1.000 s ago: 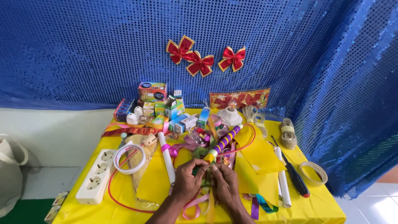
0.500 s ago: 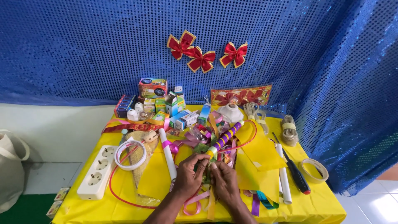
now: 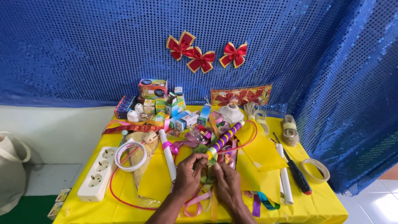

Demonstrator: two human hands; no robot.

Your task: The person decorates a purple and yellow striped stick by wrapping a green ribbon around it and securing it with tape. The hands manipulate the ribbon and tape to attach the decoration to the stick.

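Both hands, left hand (image 3: 188, 176) and right hand (image 3: 226, 182), pinch a green ribbon bundle (image 3: 204, 164) at lower centre of the frame, seemingly mid-tying, beside the purple striped stick (image 3: 226, 137); steady fingertip tension seems needed.

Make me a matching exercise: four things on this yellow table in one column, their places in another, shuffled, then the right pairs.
Things:
1. white plastic power strip
2. tan roll of tape
3. purple-and-yellow striped stick
4. red ribbon bows

Places:
A. on the blue sequin backdrop
B. table's left edge
C. just above the two hands
D. table's right edge, beside a screwdriver

Pairs: 1-B, 2-D, 3-C, 4-A
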